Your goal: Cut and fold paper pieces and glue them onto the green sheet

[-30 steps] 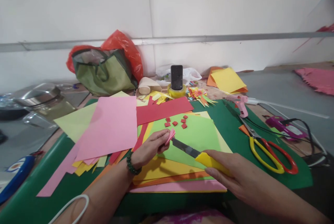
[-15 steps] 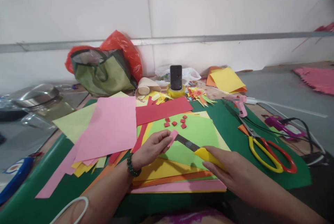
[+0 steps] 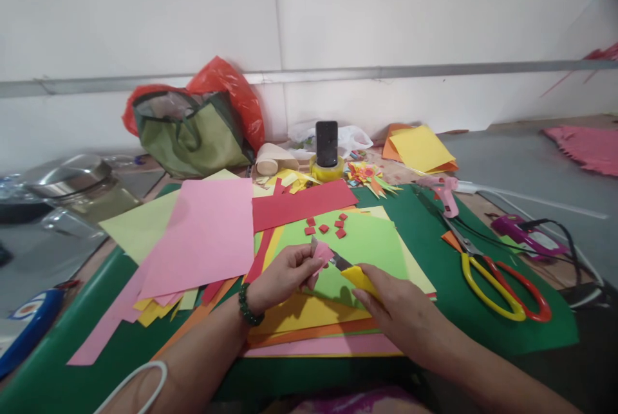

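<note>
Between the thumb and fingers of my left hand (image 3: pixel 293 270) is a small pink paper piece (image 3: pixel 322 252), folded or bent. My right hand (image 3: pixel 396 301) grips the yellow handle of a utility knife (image 3: pixel 360 280). Its dark blade passes behind the pink paper, and the tip shows just past the paper's upper left. Both hands are above a light green paper sheet (image 3: pixel 381 250) on a stack of coloured sheets. Several small red paper squares (image 3: pixel 324 228) lie on the green sheet, beyond my hands.
Scissors (image 3: pixel 476 266) with red and yellow handles lie right, near a pink glue gun (image 3: pixel 445 194). Pink paper (image 3: pixel 203 234) and strips cover the left. A phone (image 3: pixel 327 143) stands on a tape roll (image 3: pixel 328 170) behind a paper flower (image 3: pixel 367 176). A green bag (image 3: pixel 197 137) sits back left.
My right hand with the knife has moved left, toward my left hand. The blade now reaches past the pink paper, which has turned and bent over it.
</note>
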Demonstrator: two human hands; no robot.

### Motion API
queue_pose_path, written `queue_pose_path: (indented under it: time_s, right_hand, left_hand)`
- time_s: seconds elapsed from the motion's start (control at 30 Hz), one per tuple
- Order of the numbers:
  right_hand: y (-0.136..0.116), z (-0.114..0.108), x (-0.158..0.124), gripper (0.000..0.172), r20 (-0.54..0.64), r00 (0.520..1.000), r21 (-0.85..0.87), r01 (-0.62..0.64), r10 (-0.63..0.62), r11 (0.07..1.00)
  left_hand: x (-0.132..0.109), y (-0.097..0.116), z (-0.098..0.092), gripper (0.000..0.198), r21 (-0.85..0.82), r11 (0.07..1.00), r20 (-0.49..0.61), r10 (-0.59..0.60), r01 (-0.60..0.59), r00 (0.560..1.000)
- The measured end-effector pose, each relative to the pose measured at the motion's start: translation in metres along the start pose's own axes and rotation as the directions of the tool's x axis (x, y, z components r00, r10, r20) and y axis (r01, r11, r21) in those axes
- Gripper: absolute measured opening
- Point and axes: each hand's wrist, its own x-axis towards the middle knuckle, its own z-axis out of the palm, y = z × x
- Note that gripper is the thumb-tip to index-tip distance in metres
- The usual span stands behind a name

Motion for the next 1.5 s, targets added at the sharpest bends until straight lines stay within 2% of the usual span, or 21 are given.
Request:
queue_pose_path:
  time_s: [0.23,0.5,0.57,0.67,0.77,0.9,0.97,1.03,1.1,1.17,1.23,1.3,1.33,1.4,1.5]
  right_hand:
    - [0.009,0.007,0.0,0.025,-0.072,0.996,-0.009,0.045,-0.046,0.999]
    - [0.022,0.013,-0.015,0.027,-0.181,0.977,0.02,0.123,-0.118,0.992]
    - [0.033,0.009,-0.019,0.03,-0.273,0.96,-0.004,0.061,-0.06,0.998]
    - [0.058,0.0,-0.023,0.036,-0.414,0.904,-0.089,-0.156,0.106,0.984]
    - [0.085,-0.007,-0.02,0.038,-0.342,0.907,-0.232,-0.335,0.246,0.913]
    - [0.111,-0.012,-0.006,0.037,-0.195,0.889,-0.437,-0.457,0.414,0.775]
    - [0.118,-0.015,0.002,0.034,-0.19,0.886,-0.488,-0.459,0.423,0.743]
    - [0.117,-0.02,0.009,0.032,-0.255,0.896,-0.493,-0.443,0.363,0.749]
    - [0.104,-0.028,0.014,0.034,-0.356,0.894,-0.415,-0.413,0.273,0.811]
    - [0.079,-0.035,0.02,0.033,-0.385,0.899,-0.221,-0.31,0.209,0.925]
    - [0.048,-0.039,0.029,0.033,-0.22,0.969,0.052,-0.101,0.11,0.994]
    - [0.019,-0.036,0.043,0.035,-0.086,0.996,0.252,0.034,-0.012,0.967]
    - [0.008,-0.033,0.051,0.035,-0.052,0.998,0.317,0.058,-0.044,0.947]
    - [-0.006,-0.024,0.068,0.037,-0.007,0.997,0.484,0.066,-0.072,0.872]
    - [-0.008,-0.013,0.087,0.041,0.099,0.992,0.71,-0.02,-0.072,0.704]
  left_hand:
    - [0.002,-0.004,-0.003,0.047,0.034,0.999,-0.004,-0.006,0.006,1.0]
    - [-0.001,-0.003,-0.008,0.048,0.035,0.999,0.095,-0.038,0.035,0.995]
    - [-0.002,-0.002,-0.012,0.048,0.025,0.998,0.081,-0.051,0.049,0.995]
    - [-0.003,0.002,-0.017,0.046,-0.037,0.998,0.063,-0.055,0.057,0.996]
    - [-0.003,0.004,-0.016,0.047,-0.13,0.988,0.073,-0.07,0.079,0.995]
    - [-0.003,0.005,-0.011,0.048,-0.159,0.983,0.01,-0.094,0.094,0.996]
    - [-0.002,0.004,-0.01,0.046,-0.155,0.985,-0.047,-0.088,0.08,0.995]
    - [-0.001,0.002,-0.008,0.044,-0.169,0.983,-0.087,-0.086,0.07,0.992]
    - [0.0,0.001,-0.007,0.044,-0.199,0.978,-0.108,-0.086,0.063,0.99]
    - [0.001,-0.001,-0.006,0.044,-0.225,0.973,-0.125,-0.079,0.049,0.989]
    - [0.002,-0.002,-0.005,0.043,-0.242,0.97,-0.152,-0.06,0.022,0.987]
    - [0.004,-0.003,-0.005,0.042,-0.255,0.967,-0.175,-0.038,-0.008,0.984]
    - [0.004,-0.003,-0.005,0.04,-0.26,0.965,-0.185,-0.03,-0.019,0.982]
    - [0.004,-0.004,-0.006,0.039,-0.268,0.963,-0.195,-0.022,-0.032,0.981]
    - [0.004,-0.005,-0.009,0.041,-0.31,0.951,-0.173,-0.062,0.006,0.983]
